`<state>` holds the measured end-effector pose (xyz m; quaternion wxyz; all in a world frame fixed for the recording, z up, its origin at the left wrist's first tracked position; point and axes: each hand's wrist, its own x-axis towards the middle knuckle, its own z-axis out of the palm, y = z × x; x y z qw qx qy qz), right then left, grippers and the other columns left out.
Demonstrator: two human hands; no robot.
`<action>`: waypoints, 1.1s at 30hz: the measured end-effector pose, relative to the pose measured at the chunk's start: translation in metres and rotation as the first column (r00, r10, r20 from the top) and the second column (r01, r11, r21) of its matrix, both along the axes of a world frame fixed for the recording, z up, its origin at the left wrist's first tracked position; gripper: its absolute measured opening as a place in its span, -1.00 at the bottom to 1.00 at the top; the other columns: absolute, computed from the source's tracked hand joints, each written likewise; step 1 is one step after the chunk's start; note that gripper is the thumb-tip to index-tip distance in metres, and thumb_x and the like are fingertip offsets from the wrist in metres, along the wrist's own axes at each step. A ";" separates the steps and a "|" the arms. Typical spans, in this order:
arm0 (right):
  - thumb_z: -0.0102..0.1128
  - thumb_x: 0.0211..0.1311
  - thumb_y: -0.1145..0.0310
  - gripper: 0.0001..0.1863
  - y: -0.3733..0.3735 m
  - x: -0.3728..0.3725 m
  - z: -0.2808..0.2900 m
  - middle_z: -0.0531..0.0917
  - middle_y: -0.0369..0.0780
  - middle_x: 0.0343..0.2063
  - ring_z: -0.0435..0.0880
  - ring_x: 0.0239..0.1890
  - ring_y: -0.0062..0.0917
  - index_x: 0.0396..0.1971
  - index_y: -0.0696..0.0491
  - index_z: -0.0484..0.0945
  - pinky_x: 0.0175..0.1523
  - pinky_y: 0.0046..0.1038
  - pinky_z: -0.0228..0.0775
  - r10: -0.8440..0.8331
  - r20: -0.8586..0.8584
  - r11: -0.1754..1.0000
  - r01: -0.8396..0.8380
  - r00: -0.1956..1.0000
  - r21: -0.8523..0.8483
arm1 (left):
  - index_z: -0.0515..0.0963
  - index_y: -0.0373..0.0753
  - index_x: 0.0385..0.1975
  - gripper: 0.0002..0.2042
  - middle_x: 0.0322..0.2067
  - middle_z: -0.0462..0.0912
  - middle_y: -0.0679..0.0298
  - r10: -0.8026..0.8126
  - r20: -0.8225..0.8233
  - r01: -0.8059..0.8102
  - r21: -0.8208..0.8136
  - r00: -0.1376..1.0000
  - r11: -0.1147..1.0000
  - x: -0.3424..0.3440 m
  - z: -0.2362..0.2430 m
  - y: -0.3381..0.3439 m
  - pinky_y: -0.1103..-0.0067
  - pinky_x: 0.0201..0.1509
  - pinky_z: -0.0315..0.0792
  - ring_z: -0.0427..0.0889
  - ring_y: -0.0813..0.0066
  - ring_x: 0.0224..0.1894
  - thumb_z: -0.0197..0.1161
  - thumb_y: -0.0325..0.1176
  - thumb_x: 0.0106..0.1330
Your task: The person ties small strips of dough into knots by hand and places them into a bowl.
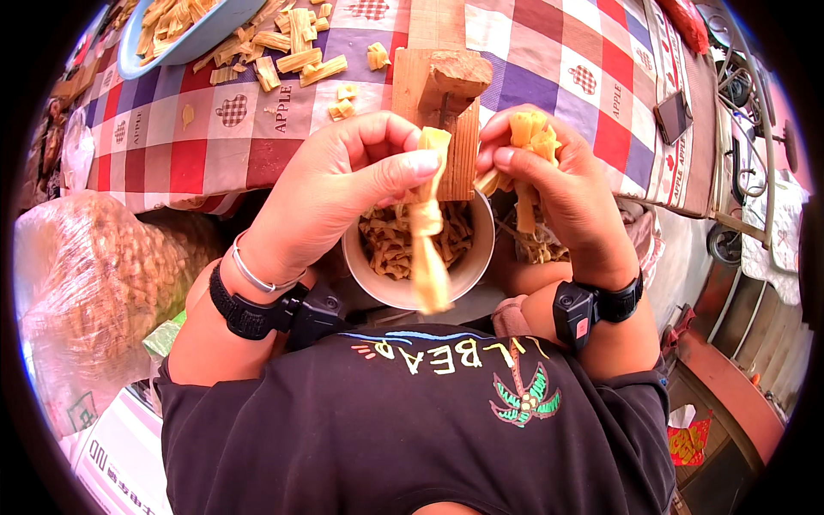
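Note:
My left hand (369,163) pinches the top of a flat yellow strip (427,225), which looks like bean curd skin. The strip hangs down with a knot-like narrowing in its middle. In my right hand (558,180), the fingers are curled round a small bunch of folded yellow strips (534,137). Between the hands, at the table edge, stands a wooden block fixture (468,77) with an upright board. Below it a white bucket (403,296) holds many curled yellow-brown pieces (390,240), partly hidden by the hanging strip.
Loose folded strips (300,51) lie on the checked tablecloth (223,154), beside a blue basin (202,47) of more pieces. A large clear plastic bag (112,283) of similar pieces stands at the left. A dark phone-like object (674,116) rests near the table's right edge.

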<state>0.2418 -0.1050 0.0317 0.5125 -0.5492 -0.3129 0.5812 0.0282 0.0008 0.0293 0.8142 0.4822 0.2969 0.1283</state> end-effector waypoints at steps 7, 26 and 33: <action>0.36 0.29 0.15 -0.68 -0.006 0.002 0.001 0.66 -0.36 -0.45 0.59 -0.39 -0.75 -0.26 0.15 0.67 -0.23 -0.65 0.41 0.275 -0.149 0.933 -0.301 0.950 -0.197 | 0.51 -0.26 -0.21 -0.86 -0.36 0.62 0.34 -0.019 0.066 0.016 0.042 0.998 0.999 0.004 -0.001 -0.007 0.67 -0.18 0.45 0.55 0.65 -0.34 0.29 -0.39 0.35; 0.34 0.27 0.31 -0.76 0.021 0.016 -0.006 0.52 -0.39 -0.55 0.40 -0.42 -0.78 -0.28 0.19 0.57 -0.34 -0.56 0.36 0.348 0.397 0.935 -0.287 0.849 -0.206 | 0.52 -0.29 -0.26 -0.88 -0.42 0.55 0.42 0.064 -0.230 0.029 0.381 0.971 0.924 0.015 -0.028 -0.003 0.71 -0.26 0.39 0.49 0.72 -0.37 0.29 -0.40 0.36; 0.36 0.19 0.32 -0.71 0.019 0.009 -0.028 0.66 -0.15 -0.49 0.59 -0.40 -0.61 -0.19 0.18 0.59 -0.27 -0.41 0.47 0.210 0.545 0.975 -0.216 0.812 -0.054 | 0.51 -0.31 -0.32 -0.89 -0.43 0.56 0.41 0.051 -0.304 0.096 0.450 0.951 0.888 0.018 -0.028 0.001 0.71 -0.27 0.38 0.48 0.72 -0.38 0.28 -0.43 0.33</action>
